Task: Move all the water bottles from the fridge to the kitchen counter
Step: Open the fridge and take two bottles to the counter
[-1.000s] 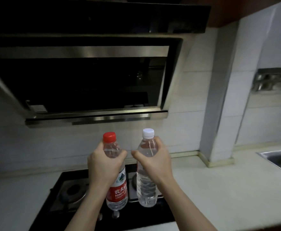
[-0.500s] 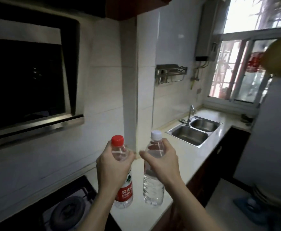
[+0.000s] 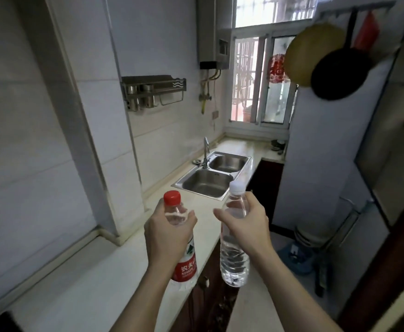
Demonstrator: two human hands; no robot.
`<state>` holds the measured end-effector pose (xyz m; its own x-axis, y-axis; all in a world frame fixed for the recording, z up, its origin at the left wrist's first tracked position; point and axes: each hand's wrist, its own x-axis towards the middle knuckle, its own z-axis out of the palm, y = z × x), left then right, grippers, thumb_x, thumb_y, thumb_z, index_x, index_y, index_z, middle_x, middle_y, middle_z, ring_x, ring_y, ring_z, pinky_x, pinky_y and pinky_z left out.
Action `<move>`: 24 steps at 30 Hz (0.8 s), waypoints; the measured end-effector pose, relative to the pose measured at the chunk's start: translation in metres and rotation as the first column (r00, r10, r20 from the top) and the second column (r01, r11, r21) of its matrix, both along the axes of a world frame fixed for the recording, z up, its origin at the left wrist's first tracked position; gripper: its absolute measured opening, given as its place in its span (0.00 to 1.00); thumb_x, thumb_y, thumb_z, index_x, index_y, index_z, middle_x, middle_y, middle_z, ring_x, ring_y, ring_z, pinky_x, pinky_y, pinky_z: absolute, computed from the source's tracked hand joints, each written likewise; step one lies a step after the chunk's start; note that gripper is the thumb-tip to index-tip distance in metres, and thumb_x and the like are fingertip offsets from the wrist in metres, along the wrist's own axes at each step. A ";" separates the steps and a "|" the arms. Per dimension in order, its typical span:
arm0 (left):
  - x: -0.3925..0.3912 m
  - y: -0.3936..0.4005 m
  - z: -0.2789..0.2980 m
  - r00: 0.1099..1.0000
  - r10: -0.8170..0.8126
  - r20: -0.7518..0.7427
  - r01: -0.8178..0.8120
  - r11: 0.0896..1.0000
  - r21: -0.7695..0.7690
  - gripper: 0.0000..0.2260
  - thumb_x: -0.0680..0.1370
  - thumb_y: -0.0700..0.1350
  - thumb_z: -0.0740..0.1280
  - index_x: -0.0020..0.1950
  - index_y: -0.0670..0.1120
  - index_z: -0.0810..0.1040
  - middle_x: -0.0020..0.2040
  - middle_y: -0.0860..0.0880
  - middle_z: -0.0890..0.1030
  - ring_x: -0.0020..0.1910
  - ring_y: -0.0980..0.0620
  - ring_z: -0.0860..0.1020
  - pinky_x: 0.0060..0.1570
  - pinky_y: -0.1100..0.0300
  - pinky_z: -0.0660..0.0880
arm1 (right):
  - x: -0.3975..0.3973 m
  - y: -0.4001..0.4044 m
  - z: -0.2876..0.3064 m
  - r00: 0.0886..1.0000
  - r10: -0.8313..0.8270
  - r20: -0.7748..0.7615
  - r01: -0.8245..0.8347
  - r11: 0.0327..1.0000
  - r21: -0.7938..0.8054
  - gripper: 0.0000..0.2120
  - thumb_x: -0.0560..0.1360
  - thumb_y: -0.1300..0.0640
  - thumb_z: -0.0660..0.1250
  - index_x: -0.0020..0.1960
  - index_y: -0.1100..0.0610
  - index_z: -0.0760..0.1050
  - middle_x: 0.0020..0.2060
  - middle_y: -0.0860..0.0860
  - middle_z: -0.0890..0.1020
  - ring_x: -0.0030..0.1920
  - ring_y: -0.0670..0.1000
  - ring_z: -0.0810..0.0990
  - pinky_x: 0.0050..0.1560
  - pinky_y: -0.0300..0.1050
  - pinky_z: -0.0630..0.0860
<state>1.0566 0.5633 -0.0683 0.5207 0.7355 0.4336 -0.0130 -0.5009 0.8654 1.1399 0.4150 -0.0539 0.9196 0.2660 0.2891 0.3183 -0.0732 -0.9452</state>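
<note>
My left hand (image 3: 166, 232) grips a clear water bottle with a red cap and red label (image 3: 184, 267) around its upper body. My right hand (image 3: 246, 227) holds a clear water bottle with a white cap and no label (image 3: 233, 262) the same way. Both bottles hang upright in the air, side by side and apart, over the front edge of the pale kitchen counter (image 3: 95, 283). A white fridge (image 3: 320, 149) stands at the right, its door shut.
A steel double sink (image 3: 210, 178) with a tap is set in the counter ahead. A metal wall rack (image 3: 153, 91) hangs on the tiles. A dark pan (image 3: 340, 73) and a yellow board hang at the upper right. Dark cabinet fronts run below the counter.
The view has swung right from the hob and hood toward the sink and window. Both hands still hold the bottles in the same pose, now over the counter's edge.
</note>
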 end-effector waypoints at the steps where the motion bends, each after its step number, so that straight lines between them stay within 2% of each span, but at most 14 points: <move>1: 0.020 -0.006 0.000 1.000 0.002 0.001 -0.002 1.000 -0.007 0.10 0.69 0.49 0.77 0.46 0.55 0.78 0.38 0.58 0.84 0.37 0.63 0.81 0.42 0.59 0.78 | 0.019 -0.006 0.000 1.000 0.000 -0.006 -0.001 1.000 -0.003 0.17 0.64 0.49 0.79 0.49 0.48 0.78 0.45 0.47 0.86 0.48 0.49 0.84 0.51 0.52 0.82; 4: 0.078 -0.021 0.000 1.000 0.023 0.008 -0.023 0.999 -0.042 0.10 0.70 0.49 0.77 0.45 0.55 0.77 0.39 0.60 0.83 0.37 0.66 0.81 0.39 0.64 0.74 | 0.077 -0.018 0.000 1.000 0.013 -0.020 -0.013 1.000 -0.006 0.17 0.63 0.48 0.79 0.49 0.49 0.78 0.45 0.48 0.86 0.48 0.50 0.84 0.53 0.57 0.82; 7: 0.129 -0.029 -0.006 0.999 0.045 0.008 -0.044 0.998 -0.052 0.12 0.70 0.48 0.77 0.42 0.59 0.75 0.39 0.62 0.82 0.40 0.71 0.79 0.36 0.67 0.71 | 0.130 -0.020 -0.004 0.998 0.050 -0.025 -0.051 0.998 -0.026 0.18 0.63 0.47 0.79 0.50 0.47 0.77 0.44 0.48 0.85 0.47 0.50 0.85 0.48 0.61 0.84; 9: 0.155 -0.029 -0.012 0.998 0.065 -0.003 -0.065 0.996 -0.058 0.12 0.70 0.49 0.77 0.42 0.60 0.74 0.38 0.62 0.82 0.40 0.71 0.79 0.35 0.68 0.70 | 0.160 -0.018 -0.009 0.997 0.073 -0.007 -0.074 0.995 -0.062 0.18 0.65 0.47 0.80 0.51 0.47 0.77 0.44 0.46 0.85 0.47 0.48 0.84 0.48 0.59 0.84; 11: 0.175 -0.025 -0.018 0.996 0.088 -0.010 -0.088 0.994 -0.058 0.13 0.70 0.49 0.77 0.42 0.60 0.74 0.38 0.62 0.82 0.40 0.70 0.79 0.35 0.69 0.70 | 0.185 -0.012 -0.015 0.996 0.093 -0.006 -0.093 0.993 -0.075 0.18 0.66 0.48 0.80 0.51 0.47 0.77 0.44 0.45 0.85 0.46 0.45 0.84 0.47 0.52 0.83; 14: 0.198 -0.013 -0.026 0.994 0.106 -0.026 -0.107 0.992 -0.065 0.12 0.70 0.48 0.77 0.42 0.59 0.75 0.40 0.60 0.83 0.40 0.67 0.80 0.37 0.66 0.73 | 0.215 0.003 -0.022 0.990 0.138 -0.022 -0.139 0.988 -0.060 0.18 0.67 0.52 0.80 0.52 0.49 0.77 0.45 0.47 0.85 0.43 0.42 0.83 0.34 0.32 0.78; 16: 0.213 -0.003 -0.033 0.991 0.125 -0.042 -0.128 0.989 -0.074 0.12 0.70 0.48 0.77 0.43 0.59 0.75 0.40 0.60 0.83 0.39 0.64 0.81 0.37 0.66 0.73 | 0.232 0.017 -0.027 0.984 0.174 -0.044 -0.176 0.983 -0.043 0.18 0.67 0.54 0.80 0.52 0.50 0.77 0.47 0.49 0.84 0.42 0.39 0.82 0.29 0.27 0.75; 17: 0.219 0.003 -0.036 0.990 0.135 -0.051 -0.138 0.987 -0.081 0.12 0.70 0.48 0.77 0.43 0.59 0.75 0.41 0.61 0.83 0.38 0.63 0.81 0.37 0.66 0.73 | 0.240 0.025 -0.030 0.981 0.189 -0.050 -0.191 0.981 -0.039 0.18 0.67 0.55 0.80 0.53 0.51 0.77 0.47 0.49 0.84 0.42 0.40 0.83 0.29 0.28 0.75; 20: 0.239 0.025 -0.047 0.984 0.161 -0.069 -0.167 0.983 -0.081 0.13 0.71 0.48 0.77 0.43 0.60 0.74 0.41 0.61 0.82 0.40 0.64 0.81 0.38 0.67 0.72 | 0.264 0.053 -0.039 0.973 0.225 -0.043 -0.228 0.972 -0.053 0.19 0.67 0.52 0.80 0.54 0.50 0.77 0.48 0.47 0.84 0.48 0.46 0.83 0.38 0.35 0.75; 22: 0.253 0.042 -0.054 0.981 0.176 -0.077 -0.183 0.978 -0.096 0.12 0.71 0.49 0.77 0.43 0.59 0.74 0.42 0.61 0.82 0.40 0.61 0.81 0.40 0.66 0.73 | 0.281 0.076 -0.045 0.968 0.248 -0.048 -0.251 0.966 -0.059 0.20 0.65 0.48 0.79 0.53 0.47 0.76 0.48 0.44 0.83 0.48 0.45 0.82 0.35 0.31 0.75; 24: 0.268 0.063 -0.061 0.978 0.194 -0.077 -0.202 0.974 -0.104 0.12 0.71 0.49 0.77 0.46 0.58 0.75 0.42 0.61 0.82 0.41 0.60 0.81 0.42 0.64 0.75 | 0.297 0.101 -0.051 0.958 0.280 -0.052 -0.283 0.957 -0.064 0.19 0.64 0.48 0.79 0.51 0.44 0.75 0.48 0.43 0.82 0.48 0.45 0.81 0.32 0.33 0.77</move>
